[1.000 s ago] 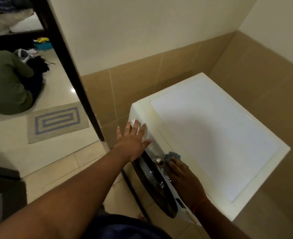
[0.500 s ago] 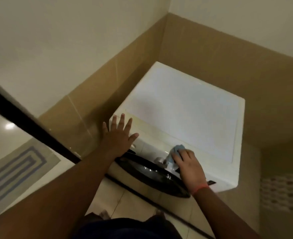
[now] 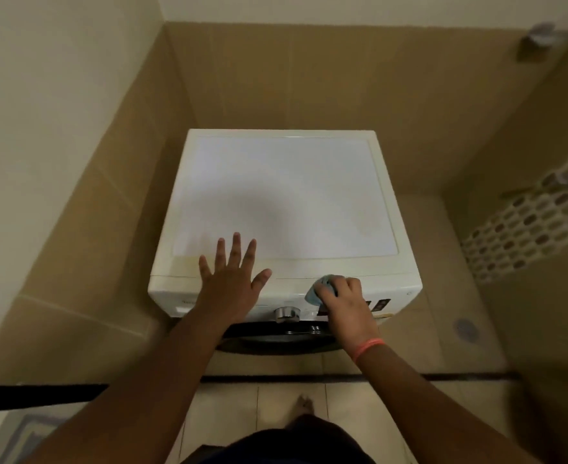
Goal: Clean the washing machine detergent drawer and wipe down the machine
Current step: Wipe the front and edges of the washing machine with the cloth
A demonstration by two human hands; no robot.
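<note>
Head view | left hand (image 3: 232, 279) spread flat on washing machine (image 3: 286, 202) top | right hand (image 3: 342, 298) gripping blue cloth (image 3: 321, 289) against front panel edge | no containers visible

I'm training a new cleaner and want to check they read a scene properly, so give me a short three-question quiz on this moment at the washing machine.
1. True or false: the left hand lies flat with spread fingers on the front edge of the washing machine top.
2. What does the right hand hold? A) a brush B) a blue cloth C) a spray bottle
3. Fill in: the silver control knob sits between the two ____.

Key: 1 true; 2 B, the cloth is bunched under the fingers against the control panel; 3 hands.
</note>
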